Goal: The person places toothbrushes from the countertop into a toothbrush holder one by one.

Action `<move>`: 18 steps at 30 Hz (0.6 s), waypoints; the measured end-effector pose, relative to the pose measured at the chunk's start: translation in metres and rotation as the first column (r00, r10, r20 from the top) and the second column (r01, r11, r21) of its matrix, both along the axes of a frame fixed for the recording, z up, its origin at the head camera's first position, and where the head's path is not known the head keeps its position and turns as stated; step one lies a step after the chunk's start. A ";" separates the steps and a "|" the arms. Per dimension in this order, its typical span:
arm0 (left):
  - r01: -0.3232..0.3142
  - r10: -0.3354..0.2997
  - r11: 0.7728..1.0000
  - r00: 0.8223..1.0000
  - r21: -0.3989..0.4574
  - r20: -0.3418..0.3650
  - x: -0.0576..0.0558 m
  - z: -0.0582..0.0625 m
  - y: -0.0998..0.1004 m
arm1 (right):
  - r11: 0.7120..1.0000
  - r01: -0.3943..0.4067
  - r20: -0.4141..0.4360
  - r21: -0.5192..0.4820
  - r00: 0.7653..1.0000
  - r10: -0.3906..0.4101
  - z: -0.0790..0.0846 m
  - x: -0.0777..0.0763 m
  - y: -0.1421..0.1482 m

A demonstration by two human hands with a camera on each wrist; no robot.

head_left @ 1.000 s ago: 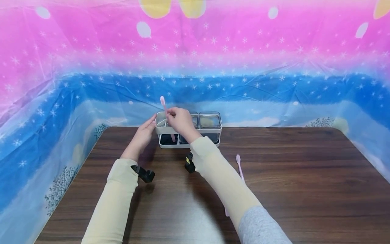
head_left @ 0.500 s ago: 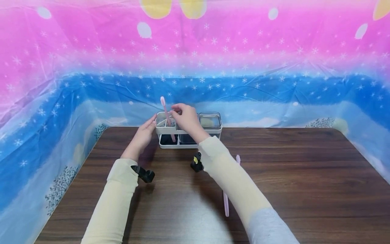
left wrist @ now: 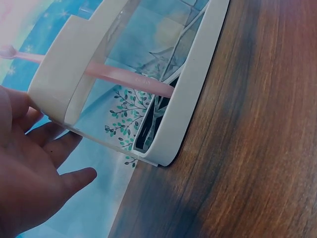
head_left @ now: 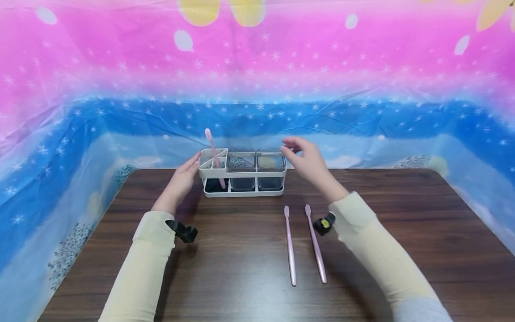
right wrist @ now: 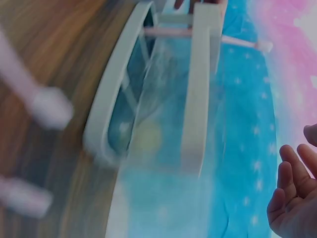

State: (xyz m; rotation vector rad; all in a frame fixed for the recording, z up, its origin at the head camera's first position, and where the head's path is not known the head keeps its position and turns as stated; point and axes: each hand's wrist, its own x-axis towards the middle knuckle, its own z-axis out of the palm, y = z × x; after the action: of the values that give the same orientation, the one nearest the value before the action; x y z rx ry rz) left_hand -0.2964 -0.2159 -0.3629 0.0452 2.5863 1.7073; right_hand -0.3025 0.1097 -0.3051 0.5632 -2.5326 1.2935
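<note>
A white two-tier toothbrush holder (head_left: 257,193) stands upright at the back of the table. One pink toothbrush (head_left: 213,150) leans, head up, in a small compartment at its left end; its handle (left wrist: 126,77) reaches the lower tier. My left hand (head_left: 181,181) rests its fingers against the holder's left end, thumb held apart in the left wrist view. Just right of the holder, my right hand (head_left: 309,163) is in the air with loosely bent fingers and nothing in them. Two clear cups, one in the middle (head_left: 241,161) and one on the right (head_left: 271,162), sit in the holder.
Two more pink toothbrushes, a left one (head_left: 290,246) and a right one (head_left: 316,246), lie side by side on the brown wooden table (head_left: 233,259), heads toward the back. A printed cloth (head_left: 257,116) hangs behind the table.
My right hand has let go of the toothbrush in the holder and moved right, past the cups. Both toothbrushes on the table are now uncovered. The left hand stays at the holder.
</note>
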 end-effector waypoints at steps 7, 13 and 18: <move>0.005 -0.005 1.000 1.000 -0.008 -0.008 0.001 0.000 -0.001 | 0.992 0.093 0.039 0.083 0.995 -0.097 -0.024 0.028 0.061; 0.001 -0.001 1.000 1.000 -0.004 -0.006 0.000 -0.002 -0.001 | 0.984 0.110 0.119 0.139 0.985 -0.127 -0.050 0.054 0.085; 0.003 -0.003 1.000 1.000 -0.007 0.000 -0.001 -0.002 0.000 | 0.981 0.103 0.175 0.162 0.976 -0.131 -0.070 0.073 0.092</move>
State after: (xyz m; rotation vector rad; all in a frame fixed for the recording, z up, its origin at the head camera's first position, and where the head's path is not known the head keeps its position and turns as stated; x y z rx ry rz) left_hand -0.2970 -0.2155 -0.3652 0.0495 2.5907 1.6976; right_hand -0.2299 0.2018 -0.3747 0.3291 -2.7872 1.1676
